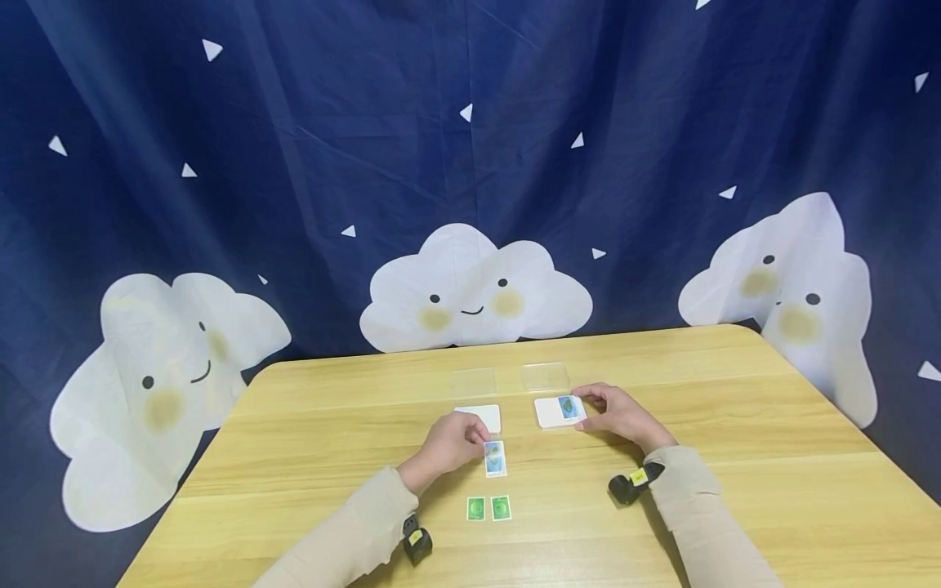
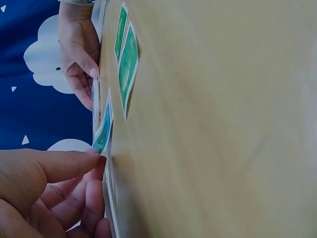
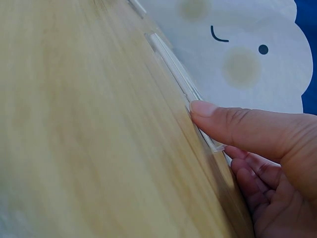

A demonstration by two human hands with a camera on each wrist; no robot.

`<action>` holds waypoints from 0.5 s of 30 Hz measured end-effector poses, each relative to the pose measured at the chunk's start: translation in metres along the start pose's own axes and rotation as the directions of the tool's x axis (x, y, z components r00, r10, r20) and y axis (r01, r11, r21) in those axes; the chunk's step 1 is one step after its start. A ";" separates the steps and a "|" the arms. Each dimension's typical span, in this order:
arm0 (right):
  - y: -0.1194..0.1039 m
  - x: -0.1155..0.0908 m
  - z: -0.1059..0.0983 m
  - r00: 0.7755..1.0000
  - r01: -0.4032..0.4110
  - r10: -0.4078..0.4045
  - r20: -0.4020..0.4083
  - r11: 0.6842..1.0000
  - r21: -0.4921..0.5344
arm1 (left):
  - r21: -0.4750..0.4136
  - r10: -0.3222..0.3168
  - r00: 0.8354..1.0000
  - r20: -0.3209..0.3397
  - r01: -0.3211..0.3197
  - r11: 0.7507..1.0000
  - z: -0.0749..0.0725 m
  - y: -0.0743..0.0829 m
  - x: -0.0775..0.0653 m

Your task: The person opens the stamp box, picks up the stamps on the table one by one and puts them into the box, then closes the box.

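My left hand (image 1: 452, 441) pinches a small blue picture stamp (image 1: 495, 459) at its upper left corner, between thumb and fingertips. In the left wrist view that blue stamp (image 2: 104, 130) slants up from the fingertips, just over the table. Two green stamps (image 1: 476, 509) lie side by side nearer the person. My right hand (image 1: 616, 412) holds the right end of a shallow clear case (image 1: 546, 413), thumb on its near edge and fingers on the far side. Inside, another blue stamp (image 1: 569, 407) lies on the white surface. The right wrist view shows the thumb (image 3: 228, 121) along the case's edge.
A second shallow case with a white inside (image 1: 483, 416) lies beyond the left hand, which partly covers it. Behind the cases are two clear lids (image 1: 546, 376). The wooden table (image 1: 735, 457) runs back to a dark blue curtain (image 1: 470, 163) with clouds on it.
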State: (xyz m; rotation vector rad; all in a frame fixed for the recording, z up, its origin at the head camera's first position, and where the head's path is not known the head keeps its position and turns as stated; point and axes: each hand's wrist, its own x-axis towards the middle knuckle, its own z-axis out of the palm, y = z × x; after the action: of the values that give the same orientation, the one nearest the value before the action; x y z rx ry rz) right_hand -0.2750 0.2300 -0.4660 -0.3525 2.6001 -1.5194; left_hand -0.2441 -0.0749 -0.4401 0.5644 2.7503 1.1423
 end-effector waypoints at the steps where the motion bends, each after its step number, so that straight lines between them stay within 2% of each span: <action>1: 0.000 0.000 0.000 1.000 0.002 -0.002 0.000 1.000 0.003 | -0.003 -0.008 1.000 -0.003 0.008 1.000 0.000 0.000 0.000; 10: 0.000 -0.001 0.001 1.000 0.010 -0.010 0.002 1.000 0.001 | -0.133 -0.081 0.997 0.008 0.082 0.988 -0.002 0.002 0.003; 15: -0.001 0.000 0.001 1.000 0.005 -0.005 -0.003 1.000 -0.009 | -0.155 -0.088 0.996 0.008 0.089 0.984 -0.002 0.000 0.008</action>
State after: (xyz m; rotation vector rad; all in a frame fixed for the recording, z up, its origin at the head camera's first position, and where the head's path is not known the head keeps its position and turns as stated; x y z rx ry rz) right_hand -0.2745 0.2290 -0.4651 -0.3585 2.6113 -1.5122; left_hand -0.2517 -0.0733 -0.4380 0.4197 2.6258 1.3183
